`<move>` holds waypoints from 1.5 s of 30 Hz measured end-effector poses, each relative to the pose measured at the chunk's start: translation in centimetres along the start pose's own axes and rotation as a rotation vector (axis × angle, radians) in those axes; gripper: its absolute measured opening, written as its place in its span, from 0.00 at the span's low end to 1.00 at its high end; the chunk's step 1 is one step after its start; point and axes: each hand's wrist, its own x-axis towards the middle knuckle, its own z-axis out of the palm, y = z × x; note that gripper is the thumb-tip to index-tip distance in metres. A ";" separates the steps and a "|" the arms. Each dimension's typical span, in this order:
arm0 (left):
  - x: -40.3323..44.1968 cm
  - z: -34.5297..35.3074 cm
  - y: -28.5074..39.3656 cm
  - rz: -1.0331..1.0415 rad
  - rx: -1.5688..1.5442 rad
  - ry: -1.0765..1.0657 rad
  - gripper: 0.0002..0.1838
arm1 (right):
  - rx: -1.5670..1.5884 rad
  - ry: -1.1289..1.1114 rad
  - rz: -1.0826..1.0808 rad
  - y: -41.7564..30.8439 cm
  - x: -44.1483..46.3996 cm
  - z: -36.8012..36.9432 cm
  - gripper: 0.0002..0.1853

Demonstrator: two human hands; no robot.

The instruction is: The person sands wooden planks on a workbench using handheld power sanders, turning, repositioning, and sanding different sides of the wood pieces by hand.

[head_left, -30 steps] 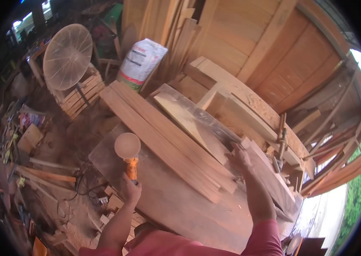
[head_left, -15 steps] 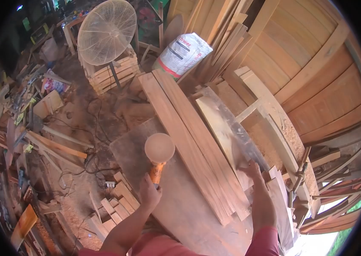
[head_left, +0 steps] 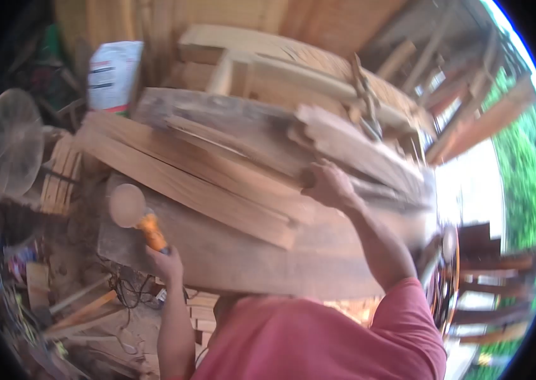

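Fingers of the left hand (head_left: 170, 265): closed around the lower end of the orange grip of a handheld disc sander (head_left: 153, 233), left of the frame's centre.
Disc sander: held in the left fingers and angled towards the upper left, its round pale disc (head_left: 126, 205) beyond the fingertips, over the left end of the surface (head_left: 249, 272).
Fingers of the right hand (head_left: 332, 185): bent, thumb apart, right of centre, at the right end of a thin board (head_left: 208, 136); blur hides whether they grip it or only rest there, so I cannot tell.
Long planks (head_left: 192, 195): two, side by side with a narrow dark gap, slanting from the upper left down to the centre; they lie between the two hands, the sander's disc below their left part.
Thin board: just above the planks, roughly in line with them.
Rough-edged boards (head_left: 356, 142): right of and above the right hand, near a clamp (head_left: 365, 101).
Wooden frame (head_left: 220, 76): upper middle, beyond the surface.
Sack (head_left: 114, 76): upper left, white with a red band.
Fan (head_left: 11, 142): far left, beside stacked slats (head_left: 62, 171).
Shirt (head_left: 306, 339): pink, bottom centre.
Foliage (head_left: 521, 168): green, right edge.
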 end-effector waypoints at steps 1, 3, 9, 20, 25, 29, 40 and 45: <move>-0.1 -0.3 -0.1 -0.007 -0.012 -0.041 0.43 | 0.138 -0.159 0.144 1.3 -3.8 -1.8 0.23; -0.4 -1.5 1.9 -0.018 -0.027 -0.100 0.45 | 0.094 -0.135 0.201 5.9 -11.4 -1.7 0.21; -0.6 -1.4 1.9 0.114 0.199 0.005 0.47 | 0.030 -0.024 0.224 16.4 -29.5 2.0 0.17; -19.1 5.2 11.9 0.655 -0.191 -0.462 0.35 | -0.250 0.261 0.011 27.8 -38.6 12.7 0.36; -24.9 6.0 7.7 0.571 -0.036 -0.405 0.42 | 0.034 0.202 0.202 28.8 -41.8 15.2 0.47; -23.9 6.8 8.1 0.445 -0.199 -0.532 0.45 | 0.062 0.275 0.379 29.4 -41.4 16.1 0.53; -23.5 7.6 6.1 0.523 -0.150 -0.535 0.46 | 0.233 0.652 0.746 28.7 -43.9 14.3 0.45; -24.4 6.8 8.1 0.680 -0.116 -0.430 0.39 | 0.374 0.633 1.403 33.0 -53.5 16.4 0.40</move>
